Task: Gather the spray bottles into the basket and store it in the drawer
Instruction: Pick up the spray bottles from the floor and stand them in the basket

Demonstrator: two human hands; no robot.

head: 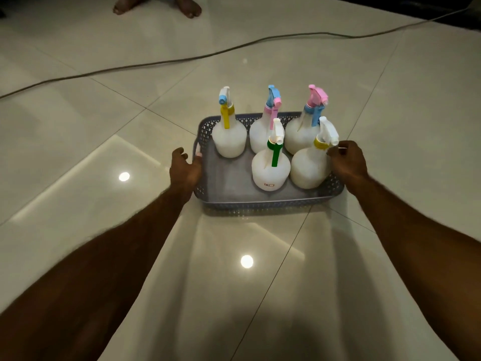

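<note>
A grey perforated basket (260,201) sits on the tiled floor ahead of me. Several white spray bottles stand upright inside it: one with a yellow trigger (229,138) at the back left, one with a pink trigger (261,134) behind the middle, one with a pink head and blue trigger (299,136) at the back right, a green-trigger bottle (270,166) in front and a yellow-collared one (308,168) at the front right. My left hand (183,170) grips the basket's left rim. My right hand (347,164) is closed at the right rim, beside the yellow-collared bottle.
A long dark cable (182,59) runs across the glossy floor behind the basket. Another person's bare feet (156,6) stand at the top edge. Ceiling lights reflect on the tiles. No drawer is in view.
</note>
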